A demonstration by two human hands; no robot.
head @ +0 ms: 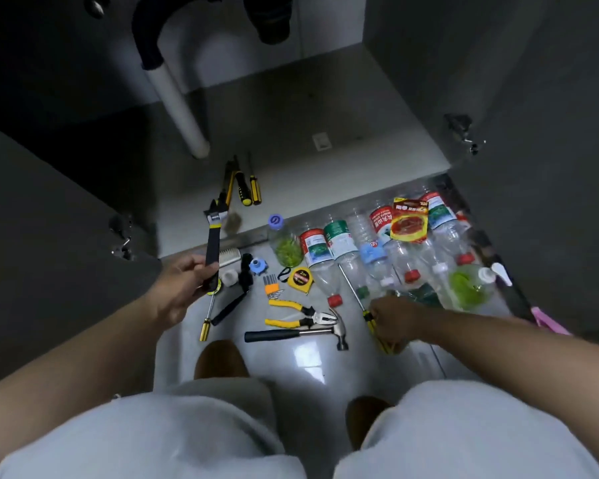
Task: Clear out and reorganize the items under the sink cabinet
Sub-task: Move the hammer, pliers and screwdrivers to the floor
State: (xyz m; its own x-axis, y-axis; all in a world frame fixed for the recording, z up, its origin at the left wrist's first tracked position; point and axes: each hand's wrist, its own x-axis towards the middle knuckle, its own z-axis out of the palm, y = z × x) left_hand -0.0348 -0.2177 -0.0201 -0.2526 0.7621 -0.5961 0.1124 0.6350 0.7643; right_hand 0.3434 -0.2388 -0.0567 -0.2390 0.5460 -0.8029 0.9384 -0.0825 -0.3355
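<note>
My left hand (pixel 184 285) grips the black handle of an adjustable wrench (pixel 213 233), lifted above the floor with its jaw pointing toward the open sink cabinet (pixel 291 174). My right hand (pixel 393 321) grips the yellow-black handle of a long screwdriver (pixel 355 293) lying on the tiles. On the cabinet floor lie a few yellow-black handled tools (pixel 242 186). A hammer (pixel 298 333), yellow pliers (pixel 303 314), a tape measure (pixel 301 278) and another screwdriver (pixel 208 316) rest on the tiles between my hands.
A row of empty plastic bottles (pixel 388 250) and a red food packet (pixel 410 221) lie at the right in front of the cabinet. A white drain pipe (pixel 180 105) stands inside. Both cabinet doors (pixel 49 236) hang open. My knees fill the bottom.
</note>
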